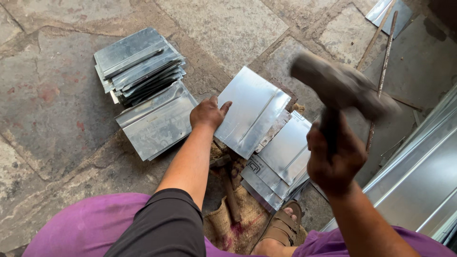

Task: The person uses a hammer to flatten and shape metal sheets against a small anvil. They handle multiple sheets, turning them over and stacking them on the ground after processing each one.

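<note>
Hands split the work: right hand (335, 157) is clenched round the handle of a raised mallet (345, 88), its head blurred above the work, while the left hand (207, 113) lies flat with fingers spread on the near-left edge of the top metal sheet (252, 110). That sheet rests on a stack of sheets (281, 162) over burlap on the stone floor (52, 100). To my eye, a clean blow wants the head square on the fold line, the holding fingers well off it, and the sheet pinned against creep.

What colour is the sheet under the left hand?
Shiny silver-grey, with a raised crease along it: the metal sheet under the left hand, in the head view.
</note>
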